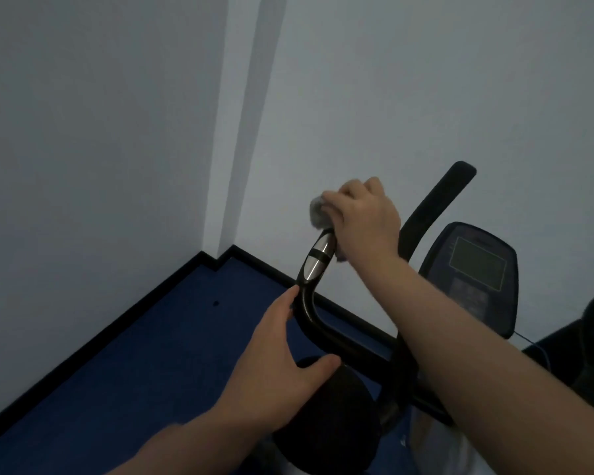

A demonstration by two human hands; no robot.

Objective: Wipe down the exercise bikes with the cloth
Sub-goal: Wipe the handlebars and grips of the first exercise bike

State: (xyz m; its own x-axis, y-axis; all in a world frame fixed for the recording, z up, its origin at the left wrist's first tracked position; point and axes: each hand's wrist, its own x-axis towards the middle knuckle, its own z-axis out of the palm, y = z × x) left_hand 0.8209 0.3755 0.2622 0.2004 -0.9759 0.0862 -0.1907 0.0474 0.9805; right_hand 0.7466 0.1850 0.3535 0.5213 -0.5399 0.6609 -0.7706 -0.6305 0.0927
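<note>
An exercise bike stands in front of me, its black left handlebar (311, 303) rising to a grip with silver sensor plates (318, 257). My right hand (364, 214) grips a grey cloth (318, 210) wrapped over the top end of that grip. My left hand (278, 358) reaches toward the bend of the same bar, fingers straight, fingertips touching it and thumb spread. The right handlebar (436, 204) rises behind my right wrist. The bike's console (477, 269) with its screen sits to the right.
White walls meet in a corner (227, 132) just behind the bike. Blue carpet (134, 354) with a black skirting edge covers the floor at the left. A black rounded part of the bike (326, 416) lies below my left hand.
</note>
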